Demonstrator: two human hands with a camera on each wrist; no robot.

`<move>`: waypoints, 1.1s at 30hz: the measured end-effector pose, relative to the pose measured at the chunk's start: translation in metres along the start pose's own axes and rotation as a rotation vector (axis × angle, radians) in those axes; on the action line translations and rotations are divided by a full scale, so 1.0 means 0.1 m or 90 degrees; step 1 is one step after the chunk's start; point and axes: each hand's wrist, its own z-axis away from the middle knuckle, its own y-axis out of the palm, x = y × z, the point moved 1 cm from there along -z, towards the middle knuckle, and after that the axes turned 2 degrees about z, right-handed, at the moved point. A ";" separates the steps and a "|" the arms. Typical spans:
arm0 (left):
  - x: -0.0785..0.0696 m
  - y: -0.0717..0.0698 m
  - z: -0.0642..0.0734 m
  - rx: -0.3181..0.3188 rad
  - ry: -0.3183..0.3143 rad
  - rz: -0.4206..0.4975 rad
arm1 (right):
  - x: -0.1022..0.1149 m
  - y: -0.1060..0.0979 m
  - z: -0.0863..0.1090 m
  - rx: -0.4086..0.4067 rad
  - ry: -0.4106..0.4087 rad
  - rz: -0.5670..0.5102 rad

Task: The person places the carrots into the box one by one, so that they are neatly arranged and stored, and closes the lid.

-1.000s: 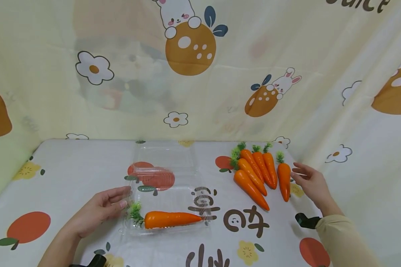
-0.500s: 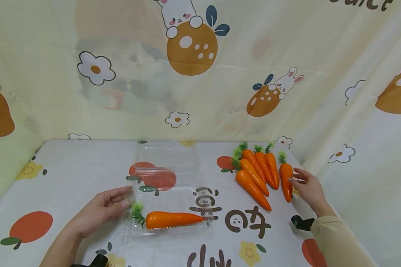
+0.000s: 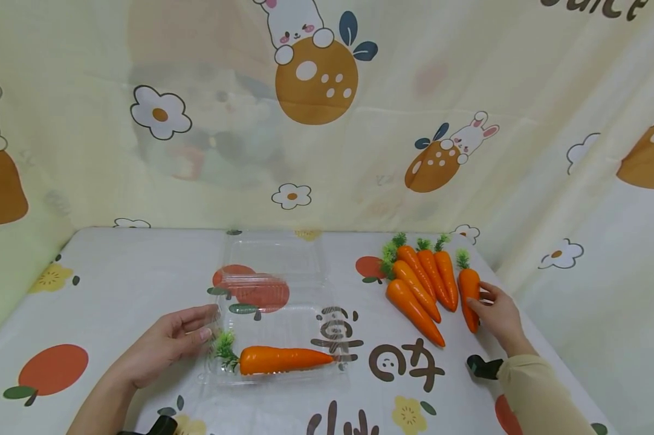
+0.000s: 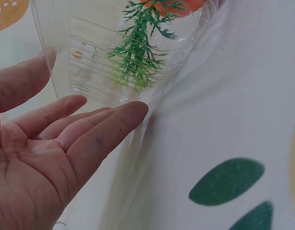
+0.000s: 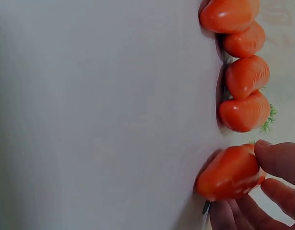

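Observation:
My right hand (image 3: 498, 317) is at the rightmost toy carrot (image 3: 469, 299), with the thumb on one side and fingers round the other. In the right wrist view, the thumb presses that orange carrot (image 5: 229, 173) and the fingers reach beneath its side. A clear plastic clamshell box (image 3: 283, 323) lies with its lid folded back. One carrot (image 3: 283, 359) rests lengthwise inside, green top to the left. My left hand (image 3: 166, 341) stays at the box's left side; in the left wrist view its fingers (image 4: 104, 139) are fairly straight, tips right at the clear wall.
Several more toy carrots (image 3: 414, 308) lie fanned out left of my right hand, leafy tops toward the back. A printed white cloth (image 3: 142, 266) covers the table. Behind it hangs a pale yellow curtain (image 3: 207, 163) with rabbit and flower prints.
My right hand has moved left from beside the rightmost carrot and taken hold of it. The left hand, the box and the carrot inside have kept their places.

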 end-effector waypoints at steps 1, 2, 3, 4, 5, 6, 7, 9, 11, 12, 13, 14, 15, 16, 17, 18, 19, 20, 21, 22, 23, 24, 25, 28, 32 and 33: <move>0.00 0.00 0.00 0.002 0.003 -0.001 | 0.01 0.00 0.00 -0.004 0.002 0.001; 0.00 0.00 0.00 0.001 0.001 0.000 | 0.02 0.00 0.00 -0.005 0.005 0.000; -0.01 0.00 0.00 0.000 -0.001 0.003 | 0.03 0.01 0.00 -0.006 0.009 0.000; -0.01 0.00 0.00 -0.001 -0.002 0.005 | 0.04 0.01 0.00 -0.006 0.014 0.000; -0.01 0.00 0.00 -0.001 -0.002 0.008 | 0.05 0.01 0.00 -0.006 0.019 0.001; -0.02 0.00 0.00 -0.002 -0.003 0.009 | 0.06 0.01 0.00 -0.006 0.024 0.002; -0.02 0.01 0.00 -0.003 -0.005 0.011 | 0.06 0.01 -0.01 -0.005 0.030 0.002; -0.02 0.01 0.00 -0.005 -0.008 0.012 | 0.06 0.00 0.00 -0.003 0.040 0.004; -0.02 0.00 0.00 -0.003 -0.004 0.009 | 0.07 0.00 0.00 -0.002 0.047 0.005; -0.02 0.00 0.00 -0.001 -0.003 0.008 | 0.07 0.00 0.00 -0.003 0.050 0.005; -0.01 0.00 0.00 -0.002 -0.004 0.011 | 0.07 0.00 0.00 -0.003 0.053 0.004; -0.01 0.00 0.00 0.001 0.000 0.011 | 0.07 0.00 0.00 -0.003 0.055 0.004; -0.01 0.00 0.00 0.002 0.000 0.011 | 0.08 -0.01 0.01 -0.002 0.057 0.002; -0.01 -0.01 -0.01 0.003 0.002 0.012 | 0.08 -0.01 0.01 -0.001 0.058 0.003; 0.00 -0.01 -0.01 0.002 0.002 0.013 | 0.08 -0.01 0.01 0.000 0.059 0.004; 0.00 -0.01 -0.01 0.005 0.006 0.013 | 0.08 -0.02 0.02 0.001 0.058 0.005; 0.00 -0.01 -0.01 0.002 0.003 0.014 | 0.08 -0.02 0.02 0.002 0.057 0.008; 0.00 -0.01 0.00 0.004 0.006 0.013 | 0.08 -0.03 0.02 0.005 0.055 0.009; 0.00 -0.01 0.00 0.002 0.004 0.014 | 0.08 -0.04 0.02 0.007 0.053 0.008; 0.01 -0.01 0.00 0.004 0.005 0.013 | 0.08 -0.05 0.02 0.009 0.051 0.006; 0.01 -0.01 0.00 0.006 0.008 0.013 | 0.08 -0.06 0.02 0.010 0.048 0.005; 0.01 -0.01 0.00 0.006 0.007 0.014 | 0.07 -0.07 0.02 0.012 0.047 0.003; 0.01 -0.01 0.00 0.006 0.006 0.016 | 0.07 -0.08 0.03 0.014 0.046 0.000; 0.00 -0.01 0.00 0.008 0.007 0.018 | 0.08 -0.11 0.05 0.014 0.050 -0.005; 0.00 -0.01 0.00 0.008 0.010 0.019 | 0.08 -0.16 0.10 0.006 0.052 -0.004; 0.01 -0.01 0.00 0.009 0.013 0.018 | 0.08 -0.17 0.11 0.003 0.051 -0.005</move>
